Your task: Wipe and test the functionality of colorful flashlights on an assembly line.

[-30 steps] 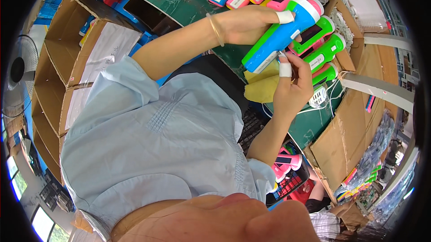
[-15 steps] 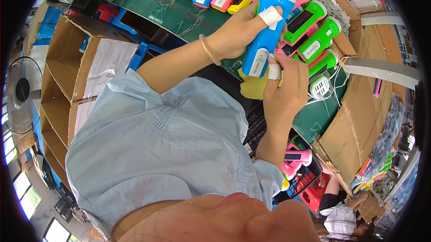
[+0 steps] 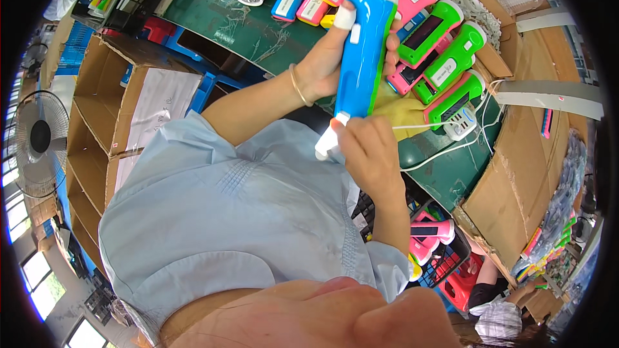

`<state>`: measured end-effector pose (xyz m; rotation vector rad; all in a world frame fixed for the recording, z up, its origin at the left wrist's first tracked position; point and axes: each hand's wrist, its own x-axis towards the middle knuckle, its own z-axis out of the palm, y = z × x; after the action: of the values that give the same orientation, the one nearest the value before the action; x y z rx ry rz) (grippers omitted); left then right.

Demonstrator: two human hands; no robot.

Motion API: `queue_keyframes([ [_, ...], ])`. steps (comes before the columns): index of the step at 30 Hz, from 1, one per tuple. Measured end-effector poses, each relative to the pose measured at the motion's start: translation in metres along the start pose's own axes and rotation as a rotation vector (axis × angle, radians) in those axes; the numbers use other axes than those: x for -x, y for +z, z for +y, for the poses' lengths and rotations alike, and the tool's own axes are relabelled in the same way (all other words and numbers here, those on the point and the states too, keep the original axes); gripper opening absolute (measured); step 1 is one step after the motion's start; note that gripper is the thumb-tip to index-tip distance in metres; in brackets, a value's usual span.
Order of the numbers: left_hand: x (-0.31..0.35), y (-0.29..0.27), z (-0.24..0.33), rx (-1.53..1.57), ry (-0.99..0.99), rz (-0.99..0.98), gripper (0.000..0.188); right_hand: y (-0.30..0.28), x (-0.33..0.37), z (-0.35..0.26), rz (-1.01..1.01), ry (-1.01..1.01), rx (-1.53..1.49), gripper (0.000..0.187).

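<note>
My left hand (image 3: 325, 58), its thumb wrapped in white tape, is closed around a blue flashlight (image 3: 361, 64) with a white head rim and a green edge. The head points away from me. At the tail end, my right hand (image 3: 374, 154) is closed, fingertips pinched beside a bright white elongated piece (image 3: 330, 138) that I cannot clearly make out. A white cable (image 3: 419, 127) runs from near my right hand toward a white multi-port USB charger (image 3: 459, 122) on the right. What sits inside my right fingers is hidden.
Several pink, yellow, blue and green flashlights (image 3: 445, 67) lie on the green tabletop (image 3: 242, 32). A cardboard box (image 3: 493, 58) of white cables stands behind them. A yellow cloth (image 3: 400, 112) lies beside the charger. Left is a cardboard shelf (image 3: 90, 109); below right, a black basket (image 3: 445, 264) holds flashlights.
The flashlight has turned in my left hand, so its labelled face no longer shows. My right hand has moved left and down to the tail. The white piece and cable now show there.
</note>
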<state>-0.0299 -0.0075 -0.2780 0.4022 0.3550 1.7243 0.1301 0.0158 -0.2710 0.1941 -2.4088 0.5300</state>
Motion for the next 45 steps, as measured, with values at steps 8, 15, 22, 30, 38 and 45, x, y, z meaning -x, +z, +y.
queue_keyframes([
  [8,-0.002,-0.012,-0.016,0.762,-0.11,-0.295,0.068,0.01,-0.004,-0.015,0.155,0.261,0.005,0.062],
  [15,0.006,-0.012,-0.007,-0.406,0.334,-0.227,0.073,0.045,-0.012,-0.004,0.421,0.904,-0.268,0.053],
  [22,0.015,0.003,0.005,-0.467,0.16,0.18,0.041,0.035,0.014,0.026,0.359,0.784,-0.528,0.037],
  [30,0.021,0.008,0.011,-1.228,0.172,0.185,0.056,0.003,0.024,0.022,0.353,1.049,-0.664,0.023],
  [38,0.026,0.013,0.022,-1.315,0.014,0.003,0.097,-0.023,0.008,0.023,0.371,0.837,-0.722,0.023],
  [45,0.025,0.01,0.009,-1.495,0.066,0.088,0.074,-0.02,-0.016,0.03,0.183,0.801,-0.404,0.018],
])
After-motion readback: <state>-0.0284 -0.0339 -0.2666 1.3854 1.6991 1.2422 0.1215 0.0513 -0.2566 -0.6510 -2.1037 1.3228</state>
